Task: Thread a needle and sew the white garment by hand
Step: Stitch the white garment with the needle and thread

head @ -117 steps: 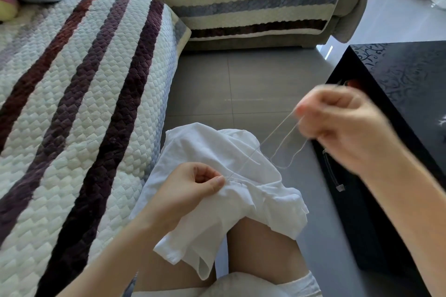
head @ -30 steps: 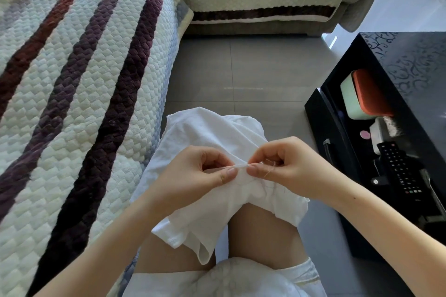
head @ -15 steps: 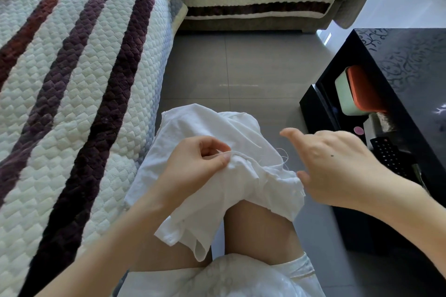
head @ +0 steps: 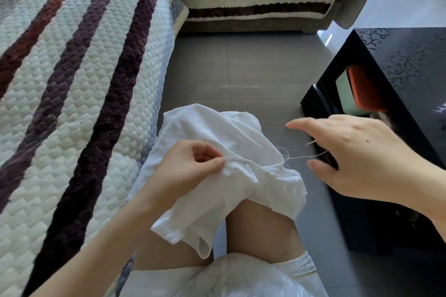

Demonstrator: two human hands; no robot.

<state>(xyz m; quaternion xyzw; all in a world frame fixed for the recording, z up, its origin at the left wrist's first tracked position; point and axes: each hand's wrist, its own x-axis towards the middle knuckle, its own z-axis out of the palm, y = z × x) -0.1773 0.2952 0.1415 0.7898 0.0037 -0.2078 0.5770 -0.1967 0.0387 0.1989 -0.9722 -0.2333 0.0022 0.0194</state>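
mid-stitch: the crumpled white cotton garment (head: 217, 132), draped over the knees (head: 260, 224) at 6 o'clock, is pinched by the left hand (head: 190, 171); thin white thread (head: 304, 157) is drawn toward 3 o'clock by the right hand (head: 362, 159), index and thumb spread, grip unclear; tightening judged next.

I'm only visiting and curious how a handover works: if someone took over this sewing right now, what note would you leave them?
Left hand: pinches the seam of the white garment, which lies draped over the lap.
Right hand: held out to the right of the cloth. The thread runs taut from the seam to it. Its grip is hidden and the needle is not clearly visible.
Done: the thread is already through the cloth, so sewing is under way.
Left: probably draw the thread through, keep stitching along the seam, then knot off.
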